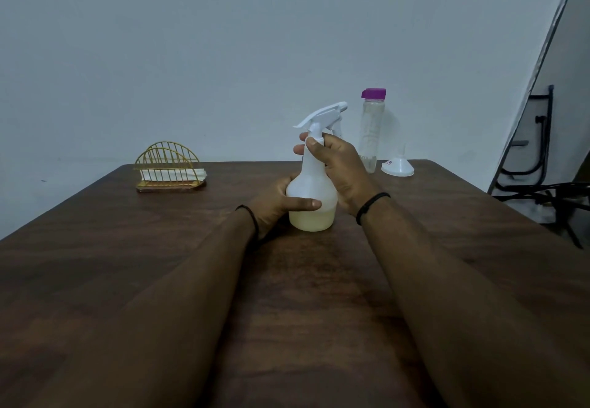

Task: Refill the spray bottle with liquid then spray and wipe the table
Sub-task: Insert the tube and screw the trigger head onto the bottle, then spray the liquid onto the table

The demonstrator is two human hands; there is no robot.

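A white spray bottle point(313, 184) stands upright on the brown wooden table point(287, 280), with pale yellowish liquid in its lower part. Its white trigger head sits on top, nozzle pointing right. My left hand point(281, 203) grips the bottle's body, thumb across the front. My right hand point(338, 168) is curled round the neck just under the trigger head. Behind, a clear bottle point(371, 133) with a purple cap stands nearly empty. A white funnel point(397, 166) lies mouth-down next to it.
A gold wire napkin holder point(169, 168) with white napkins stands at the table's back left. A black metal chair frame point(542, 190) is off the table's right edge. A plain wall runs behind the table.
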